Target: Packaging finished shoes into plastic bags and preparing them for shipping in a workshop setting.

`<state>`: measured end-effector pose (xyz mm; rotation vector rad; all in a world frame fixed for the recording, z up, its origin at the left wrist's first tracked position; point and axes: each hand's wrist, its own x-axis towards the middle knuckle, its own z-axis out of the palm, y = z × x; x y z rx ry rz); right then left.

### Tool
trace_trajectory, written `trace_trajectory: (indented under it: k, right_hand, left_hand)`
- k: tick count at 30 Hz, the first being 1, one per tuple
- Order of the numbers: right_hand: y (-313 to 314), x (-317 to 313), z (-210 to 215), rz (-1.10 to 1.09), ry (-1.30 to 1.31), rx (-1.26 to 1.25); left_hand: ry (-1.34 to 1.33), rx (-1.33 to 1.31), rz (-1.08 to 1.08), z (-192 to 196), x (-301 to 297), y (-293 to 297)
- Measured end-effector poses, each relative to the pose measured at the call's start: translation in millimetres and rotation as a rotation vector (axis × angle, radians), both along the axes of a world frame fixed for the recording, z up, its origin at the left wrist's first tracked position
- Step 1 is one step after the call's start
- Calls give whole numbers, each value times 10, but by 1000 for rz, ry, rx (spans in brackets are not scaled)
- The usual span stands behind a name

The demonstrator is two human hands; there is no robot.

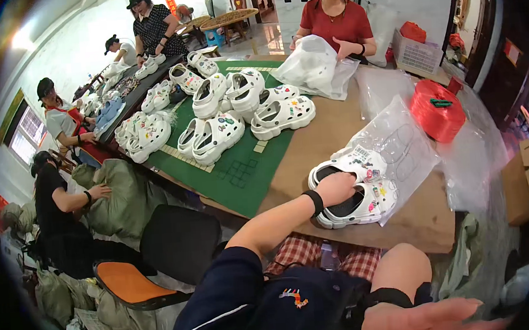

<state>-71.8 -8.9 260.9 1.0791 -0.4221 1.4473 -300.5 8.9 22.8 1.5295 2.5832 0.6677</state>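
On the near part of the table, a pair of white clogs (382, 201) with colourful charms stands side by side, toes to the right. My left hand (338, 187), a black band at its wrist, closes over their adjoining inner sides near the foot openings. The toes lie at a clear plastic bag (401, 140), spread flat to the right; whether they are inside it I cannot make out. Low at the right, off the table and close to my body, my right hand (426, 322) has its fingers stretched out, partly blurred, with nothing visible in it.
Several white clogs (282, 114) stand on a green mat (240, 173) at mid-table. Across the table, a person in red holds a bagged pair (312, 60). A red twine roll (437, 111) sits at right. Other people work at left, near a black chair (180, 235).
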Motion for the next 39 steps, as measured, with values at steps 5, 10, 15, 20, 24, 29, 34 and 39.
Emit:
trace_trajectory:
  k: [5, 10, 15, 20, 24, 29, 34, 39]
  right_hand:
    - [-9, 44, 17, -143, 227, -16]
    - [268, 7, -86, -285, 460, 239]
    - [1008, 193, -880, -147, -126, 344]
    - [1723, 953, -2151, -762, -1240, -339]
    - [2152, 1657, -3855, -932, -2220, -420]
    - [2128, 1265, -4958, -506, -2843, 562]
    - [1676, 701, -4854, -479, -2633, 454]
    - [1653, 709, -5206, -399, -2539, 1053]
  left_hand:
    - [-25, -46, -6, 35, -11, -24]
    - [-11, -29, -6, 13, -32, -89]
    - [42, 2, -4, -55, -92, -159]
    - [-31, 3, -44, 56, -24, 166]
    - [-44, 61, -10, -166, -76, 69]
    - [29, -57, -55, -193, -119, -138]
    - [144, -82, -52, -130, -69, -14]
    - [102, -100, -11, -191, -94, -75]
